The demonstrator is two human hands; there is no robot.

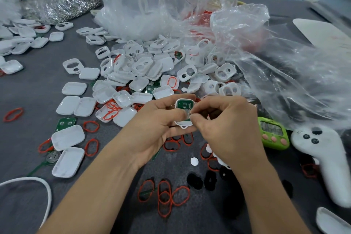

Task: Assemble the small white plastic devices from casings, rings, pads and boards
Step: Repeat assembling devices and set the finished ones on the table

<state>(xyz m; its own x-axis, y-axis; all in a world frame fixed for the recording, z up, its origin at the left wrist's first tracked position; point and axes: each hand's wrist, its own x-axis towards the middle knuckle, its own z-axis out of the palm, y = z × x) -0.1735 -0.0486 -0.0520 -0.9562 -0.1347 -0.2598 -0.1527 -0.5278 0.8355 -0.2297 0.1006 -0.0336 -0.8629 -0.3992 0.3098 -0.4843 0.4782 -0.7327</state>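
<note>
My left hand (153,125) grips a white casing (185,105) with a green board seated inside it, held up over the grey table. My right hand (224,123) pinches a small clear round pad (187,115) against the lower end of that board. A heap of white casings (144,70) lies just beyond my hands. Red rings (164,198) are scattered on the table below my hands, with black pads (201,179) to their right. A loose white disc (194,161) lies between my wrists. More green boards (65,122) lie at the left.
Big crumpled clear plastic bags (247,47) fill the back and right. A pile of shiny metal clips (60,4) sits far left. A green timer (273,133) and a white controller (322,157) lie at the right. A white cord (38,182) curves at lower left.
</note>
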